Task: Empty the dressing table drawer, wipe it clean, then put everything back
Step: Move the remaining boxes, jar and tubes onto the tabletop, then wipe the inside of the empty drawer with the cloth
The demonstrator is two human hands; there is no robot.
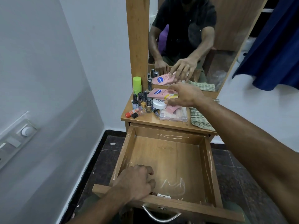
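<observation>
drawer (163,160) pulled out and bare, scuffed white inside; refilling apparently in hand. right hand (184,94) curled on pink pouch (159,92) atop the table (171,123), above white nail polish remover tub (159,103); best lifted straight up, clear of the crowded nail polish bottles (143,102), easily toppled. left hand (137,181) loosely curled, resting on the drawer's front edge, holding nothing seen; worth steadying there. clear case (174,114), green stick (137,84), checked cloth (199,119) close by.

We're looking at two bare forearms, left hand (137,180) and right hand (186,94) ungloved; the mirror shows a black short-sleeved tee.
</observation>
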